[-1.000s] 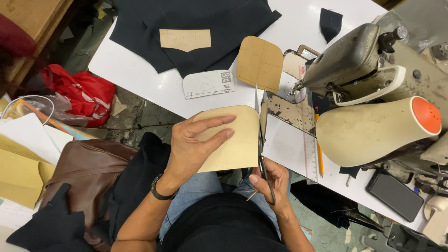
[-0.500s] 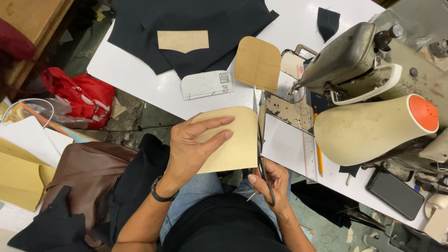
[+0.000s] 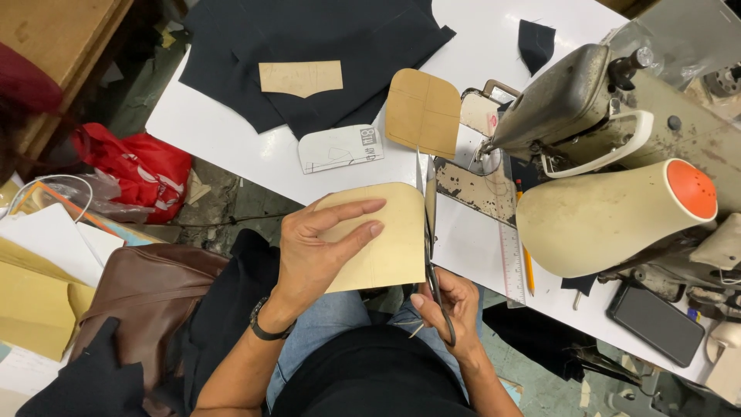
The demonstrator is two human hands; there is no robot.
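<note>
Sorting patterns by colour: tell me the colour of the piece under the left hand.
Pale tan card pattern piece, clearest in the head view.

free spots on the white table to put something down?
Bare white table left of the white pattern card, below the black fabric. More between that fabric and the small black scrap. Crowded: around the sewing machine, ruler, thread cone and phone.

Sewing machine (image 3: 587,100) and cone (image 3: 610,216) block the right.
</note>
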